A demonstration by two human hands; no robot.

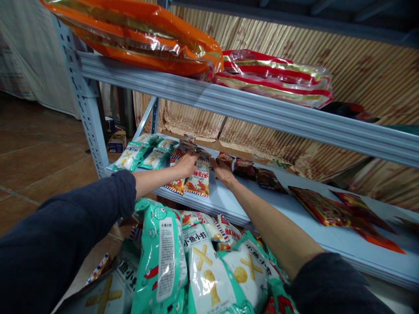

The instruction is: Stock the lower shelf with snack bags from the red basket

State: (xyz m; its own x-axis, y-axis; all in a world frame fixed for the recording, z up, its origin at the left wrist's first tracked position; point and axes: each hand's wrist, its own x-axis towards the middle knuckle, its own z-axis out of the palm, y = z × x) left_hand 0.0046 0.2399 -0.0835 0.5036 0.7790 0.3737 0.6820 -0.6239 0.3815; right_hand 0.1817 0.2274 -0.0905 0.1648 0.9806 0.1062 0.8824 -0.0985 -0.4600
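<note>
Both my arms reach onto the lower shelf (229, 200) of a grey metal rack. My left hand (186, 165) is closed over the top of a red-and-white snack bag (199, 181) that lies on the shelf beside a similar bag (176, 185). My right hand (223, 172) lies just right of that bag, fingers flat on the shelf and reaching toward dark brown snack packets (244, 168). Green-and-white snack bags (134, 156) sit in a row at the shelf's left end.
A heap of green-and-white snack bags (203, 266) lies below me in front of the rack. Red flat packets (337, 213) lie on the shelf to the right. Orange (137, 35) and red (275, 76) wrapped packs rest on the upper shelf. A small box (117, 141) stands on the floor.
</note>
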